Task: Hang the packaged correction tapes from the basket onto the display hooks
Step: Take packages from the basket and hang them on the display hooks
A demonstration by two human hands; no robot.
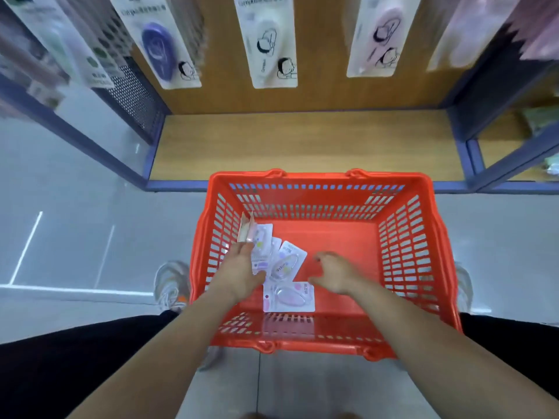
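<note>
A red plastic basket (405,261) stands on the floor below me. Both my hands reach into it. My left hand (240,272) holds a small stack of packaged correction tapes (248,229) upright against the basket's left wall. Two more packs lie flat on the basket floor: one tilted pack (287,263) in the middle and one pack (289,297) near the front wall. My right hand (334,273) hovers over the basket floor just right of these packs, fingers loosely curled, holding nothing. Packaged tapes (269,46) hang on the display above.
The display has a wooden back panel and a wooden bottom shelf (302,143) with blue metal frames. More hanging packs (163,46) (381,37) fill the row. A perforated side panel (133,95) stands at left. My shoe (169,285) sits left of the basket.
</note>
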